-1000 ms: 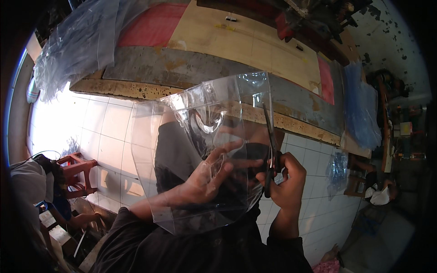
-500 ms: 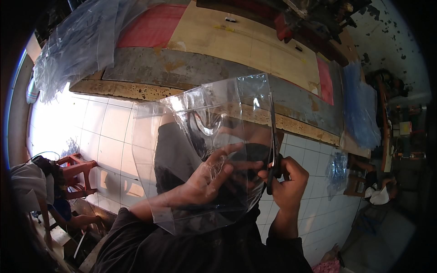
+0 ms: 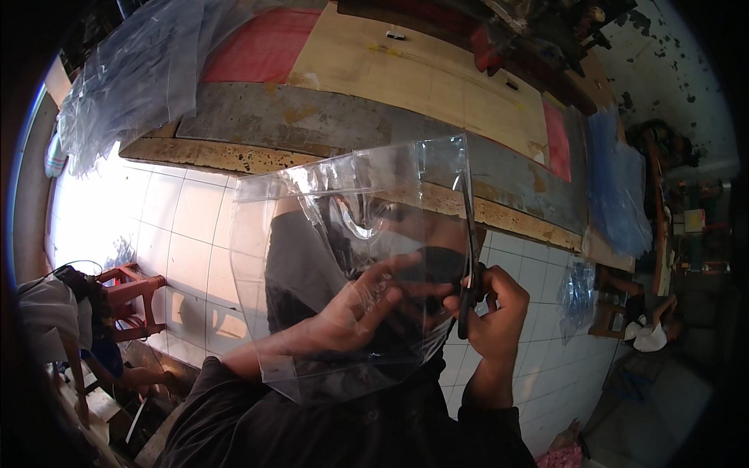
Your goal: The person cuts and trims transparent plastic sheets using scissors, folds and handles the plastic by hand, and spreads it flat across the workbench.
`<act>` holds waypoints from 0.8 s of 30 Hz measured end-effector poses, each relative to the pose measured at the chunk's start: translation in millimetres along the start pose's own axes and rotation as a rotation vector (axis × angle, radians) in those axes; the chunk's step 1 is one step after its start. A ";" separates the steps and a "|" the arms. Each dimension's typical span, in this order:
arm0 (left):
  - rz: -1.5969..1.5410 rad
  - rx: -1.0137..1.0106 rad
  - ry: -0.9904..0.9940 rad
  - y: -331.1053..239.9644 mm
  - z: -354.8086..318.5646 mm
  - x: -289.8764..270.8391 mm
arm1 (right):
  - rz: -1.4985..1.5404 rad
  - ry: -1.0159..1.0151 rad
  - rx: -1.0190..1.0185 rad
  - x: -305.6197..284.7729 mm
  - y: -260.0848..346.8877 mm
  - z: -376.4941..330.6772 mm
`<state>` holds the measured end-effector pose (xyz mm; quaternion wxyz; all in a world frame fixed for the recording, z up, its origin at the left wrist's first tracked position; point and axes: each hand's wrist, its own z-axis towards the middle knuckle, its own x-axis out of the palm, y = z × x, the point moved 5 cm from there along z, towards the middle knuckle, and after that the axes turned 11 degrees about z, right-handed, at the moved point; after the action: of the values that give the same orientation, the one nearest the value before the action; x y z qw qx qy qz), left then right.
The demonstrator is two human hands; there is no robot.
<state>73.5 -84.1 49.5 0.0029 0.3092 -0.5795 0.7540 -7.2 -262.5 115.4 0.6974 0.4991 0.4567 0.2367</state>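
Head view, only one here: clear plastic sheet (image 3: 351, 265) held up in front of the chest, above the white tiled floor (image 3: 179, 226), so the cut line stays in sight and the film hangs free instead of dragging on the worn workbench (image 3: 374, 132) beyond. Left hand (image 3: 351, 312) sits behind/under the sheet, seen thru the film, fingers curled and pinching it near the middle, prob. to keep it taut and flat while the blade runs. Right hand (image 3: 491, 320) is closed round the handles of black scissors (image 3: 470, 257), blades pointing up along the sheet's right edge; blades look close together, nearly shut, tho glare makes the exact gap hard to call. Sheet's top corner stands upright by the blade tip, so the cut seems to go vertically, near the edge. Rest: crumpled clear plastic (image 3: 140, 70) piled at the bench's left end, blue plastic bags (image 3: 620, 195) hanging at right, red stool (image 3: 129, 292) on the floor at left, another person (image 3: 647, 327) low at far right, well apart.
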 end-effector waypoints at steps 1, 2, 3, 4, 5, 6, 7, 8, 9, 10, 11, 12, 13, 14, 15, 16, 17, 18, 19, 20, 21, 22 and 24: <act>0.000 -0.001 0.001 0.0 -0.1 0.2 | 0.000 -0.001 0.001 0.2 -0.7 -0.2; 0.004 0.005 -0.002 -0.4 -0.2 0.3 | 0.024 -0.006 0.001 0.3 -1.5 -0.1; 0.007 0.011 -0.004 -0.8 -0.3 0.2 | 0.048 -0.012 0.002 0.3 -2.1 -0.3; 0.008 0.011 -0.004 -0.3 -0.2 -0.2 | 0.048 -0.011 0.002 -0.1 -2.6 -0.4; 0.050 0.027 -0.009 -0.3 -0.1 -0.9 | 0.039 -0.007 -0.002 -0.7 -3.0 -1.0; 0.092 0.044 -0.014 -0.7 0.0 -1.4 | 0.031 -0.003 -0.005 -0.9 -3.3 -1.4; 0.092 0.044 -0.013 -1.1 0.2 -1.1 | 0.031 -0.004 -0.005 -0.8 -3.9 -1.7; 0.067 0.032 -0.012 -1.6 0.4 -0.7 | 0.036 -0.009 -0.009 -0.8 -4.4 -2.0; 0.042 0.021 -0.012 -1.9 0.6 -0.3 | 0.041 -0.014 -0.012 -0.9 -4.9 -2.3; 0.042 0.022 -0.012 -2.7 0.9 -0.1 | 0.041 -0.014 -0.013 -1.1 -5.4 -2.7; 0.061 0.027 -0.012 -3.7 1.2 -0.2 | 0.025 -0.015 -0.016 -1.5 -5.6 -3.1; 0.080 0.032 -0.012 -4.4 1.4 -0.2 | 0.010 -0.017 -0.019 -1.8 -5.8 -3.5; 0.080 0.032 -0.012 -4.7 1.5 -0.2 | 0.010 -0.017 -0.019 -1.6 -5.9 -3.6; 0.078 0.022 -0.012 -4.4 1.5 -0.2 | 0.011 -0.021 -0.014 -1.3 -6.1 -3.8; 0.076 0.012 -0.012 -4.0 1.6 -0.2 | 0.011 -0.025 -0.009 -1.3 -6.5 -3.9; 0.076 0.012 -0.011 -4.7 1.6 -0.2 | 0.011 -0.025 -0.010 -1.3 -6.9 -4.2; 0.058 0.012 -0.004 -5.5 1.6 0.0 | -0.013 -0.024 -0.020 -1.1 -7.0 -4.6; 0.040 0.011 0.003 -5.9 1.5 0.3 | -0.038 -0.022 -0.031 -1.0 -6.7 -5.0; 0.040 0.012 0.004 -5.9 1.6 0.3 | -0.038 -0.022 -0.032 -0.7 -6.6 -5.4; 0.028 -0.004 0.002 -4.9 1.4 0.5 | -0.041 -0.026 -0.031 -0.2 -6.3 -5.8; 0.016 -0.020 0.000 -3.9 1.4 0.5 | -0.045 -0.030 -0.030 0.1 -6.0 -5.9; 0.016 -0.021 -0.001 -3.1 1.1 0.3 | -0.044 -0.029 -0.030 0.3 -5.4 -5.7; 0.028 0.007 -0.001 -1.8 1.0 -0.3 | -0.065 -0.019 -0.045 1.2 -3.6 -5.4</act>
<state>74.8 -84.3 51.0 -0.0093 0.3014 -0.5811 0.7559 -11.8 -260.4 111.2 0.7201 0.4704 0.4606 0.2192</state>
